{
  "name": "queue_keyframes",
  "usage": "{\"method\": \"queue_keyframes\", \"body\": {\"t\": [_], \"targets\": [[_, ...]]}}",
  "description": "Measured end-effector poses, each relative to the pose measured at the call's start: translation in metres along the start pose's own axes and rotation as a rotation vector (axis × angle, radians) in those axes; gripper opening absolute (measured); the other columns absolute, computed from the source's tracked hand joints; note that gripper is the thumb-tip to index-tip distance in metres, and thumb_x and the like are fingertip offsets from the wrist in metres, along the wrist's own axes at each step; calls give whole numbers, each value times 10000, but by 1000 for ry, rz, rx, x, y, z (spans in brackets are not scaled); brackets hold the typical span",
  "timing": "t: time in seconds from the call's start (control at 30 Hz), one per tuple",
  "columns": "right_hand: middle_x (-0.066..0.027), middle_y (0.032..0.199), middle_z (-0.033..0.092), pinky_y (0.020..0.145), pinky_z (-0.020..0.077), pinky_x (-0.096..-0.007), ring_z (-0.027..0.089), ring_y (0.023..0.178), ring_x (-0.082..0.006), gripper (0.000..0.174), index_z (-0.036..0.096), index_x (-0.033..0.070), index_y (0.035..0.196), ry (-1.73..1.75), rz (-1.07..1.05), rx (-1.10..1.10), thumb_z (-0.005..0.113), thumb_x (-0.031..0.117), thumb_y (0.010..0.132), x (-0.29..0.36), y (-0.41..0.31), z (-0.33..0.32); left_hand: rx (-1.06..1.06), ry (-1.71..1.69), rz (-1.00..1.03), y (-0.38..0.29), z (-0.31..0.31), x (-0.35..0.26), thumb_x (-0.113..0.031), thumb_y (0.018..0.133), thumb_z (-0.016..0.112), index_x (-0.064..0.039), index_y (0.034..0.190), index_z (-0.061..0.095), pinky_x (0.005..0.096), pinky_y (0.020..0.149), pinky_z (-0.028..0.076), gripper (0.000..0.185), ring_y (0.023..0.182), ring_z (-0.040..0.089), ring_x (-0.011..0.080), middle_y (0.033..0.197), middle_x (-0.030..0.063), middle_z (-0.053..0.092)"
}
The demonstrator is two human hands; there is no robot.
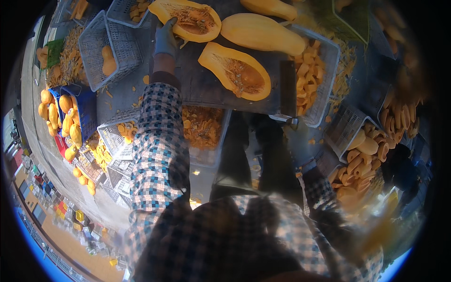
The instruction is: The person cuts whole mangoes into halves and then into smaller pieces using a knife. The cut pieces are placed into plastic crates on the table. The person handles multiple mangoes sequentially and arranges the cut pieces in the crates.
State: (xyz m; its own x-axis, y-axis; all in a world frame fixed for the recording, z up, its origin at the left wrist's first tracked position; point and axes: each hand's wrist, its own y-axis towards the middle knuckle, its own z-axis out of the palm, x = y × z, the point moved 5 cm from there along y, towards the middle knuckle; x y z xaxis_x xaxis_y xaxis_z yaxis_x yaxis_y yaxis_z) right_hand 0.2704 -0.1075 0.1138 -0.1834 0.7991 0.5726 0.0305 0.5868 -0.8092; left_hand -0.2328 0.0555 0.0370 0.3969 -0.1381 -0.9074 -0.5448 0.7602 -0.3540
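My gloved left hand (165,38) grips the left edge of a halved pumpkin (192,22) that lies cut side up, its seeds and fibres showing. A second pumpkin half (239,72), also cut side up, rests nearer to me on the dark board (211,95). Beside them lies a peeled pumpkin piece (262,34), rounded side up. At the board's right my gloved right hand (296,137), blurred, is closed on the handle of a broad-bladed knife (288,90). Its wide blade stands next to the board's right edge.
A crate (326,88) of pumpkin chunks stands right of the board. Below the board is a bin (208,162) of seeds and scraps. Plastic crates (116,60) and a blue crate (84,112) with peeled pumpkins stand left; peeled pieces (363,162) spill from crates at right.
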Motion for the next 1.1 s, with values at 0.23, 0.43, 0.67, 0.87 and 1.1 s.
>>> {"method": "queue_keyframes", "body": {"t": [0.23, 0.43, 0.67, 0.87, 1.1], "targets": [[-107, 712, 606, 556, 485, -369, 623, 615, -246, 201, 555, 49, 962, -500, -162, -48, 626, 162, 812, -5, 15, -5, -206, 17, -221, -161, 50, 104, -80, 885, 698, 82, 1434, 370, 321, 889, 512, 660, 1047, 612, 234, 1257, 167, 572], [-185, 770, 635, 713, 498, -456, 646, 767, -384, 231, 553, 29, 957, -765, -278, -39, 629, 188, 808, -20, 9, 8, -224, -203, -434, -206, 64, 159, 14, 825, 676, 51, 1216, 561, 326, 769, 555, 409, 897, 656, 203, 1081, 129, 647], [-128, 738, 615, 564, 499, -376, 622, 616, -260, 213, 554, 23, 963, -470, -185, 18, 638, 173, 836, -24, -11, -5, -182, 59, -339, -222, 25, 53, -5, 812, 641, 56, 1113, 609, 305, 717, 548, 308, 825, 654, 189, 993, 113, 663], [-70, 704, 582, 483, 462, -315, 569, 549, -166, 183, 555, 22, 963, -249, -173, -55, 614, 147, 843, -5, -9, -27, -59, 363, -54, -80, 57, -44, -1, 789, 667, 69, 1121, 624, 296, 698, 523, 342, 802, 647, 170, 1003, 103, 682], [-117, 742, 609, 533, 483, -357, 611, 607, -215, 186, 575, 30, 995, -284, -161, -249, 612, 141, 851, 21, 60, -60, 72, 867, -103, 47, 154, -92, -115, 814, 697, 62, 1187, 612, 317, 787, 537, 422, 863, 662, 213, 1042, 142, 673]]}}
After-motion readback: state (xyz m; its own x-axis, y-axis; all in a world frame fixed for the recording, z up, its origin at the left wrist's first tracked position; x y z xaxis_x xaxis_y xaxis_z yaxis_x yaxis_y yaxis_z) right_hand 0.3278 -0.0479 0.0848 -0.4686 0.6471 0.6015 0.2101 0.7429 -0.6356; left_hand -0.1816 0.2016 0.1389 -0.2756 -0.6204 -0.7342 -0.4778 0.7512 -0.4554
